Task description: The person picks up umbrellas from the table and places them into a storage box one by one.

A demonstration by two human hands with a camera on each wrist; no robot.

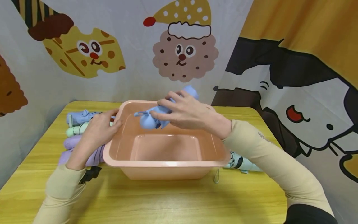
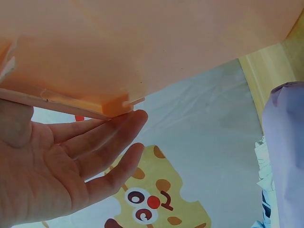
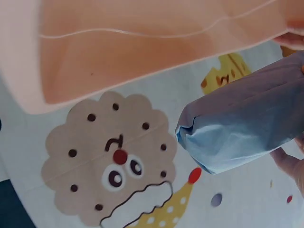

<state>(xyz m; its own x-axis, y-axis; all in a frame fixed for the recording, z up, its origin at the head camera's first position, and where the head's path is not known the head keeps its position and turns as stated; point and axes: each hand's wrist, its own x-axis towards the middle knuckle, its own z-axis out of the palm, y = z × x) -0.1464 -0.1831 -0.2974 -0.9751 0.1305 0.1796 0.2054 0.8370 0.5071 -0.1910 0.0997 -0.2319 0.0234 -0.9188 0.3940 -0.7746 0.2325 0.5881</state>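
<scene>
My right hand [image 1: 190, 112] grips a folded light-blue umbrella [image 1: 148, 121] by its middle, over the back part of a peach plastic basin [image 1: 167, 172]. The umbrella lies slantwise, its strap end toward the left; in the right wrist view its wrapped cloth [image 3: 242, 118] shows beside the basin wall. My left hand [image 1: 99, 130] rests at the basin's left rim. Seen from the left wrist, its fingers [image 2: 109, 147] are extended and fairly straight along the rim, while the thumb is hidden behind it. The basin's visible floor is bare.
Left of the basin lie folded umbrellas in blue [image 1: 79, 117], pale green [image 1: 76, 130] and purple [image 1: 71, 141], partly behind my left arm. A mint umbrella [image 1: 247, 163] lies at the right, under my right forearm. A printed cloth [image 1: 134, 84] hangs behind the wooden table [image 1: 167, 202].
</scene>
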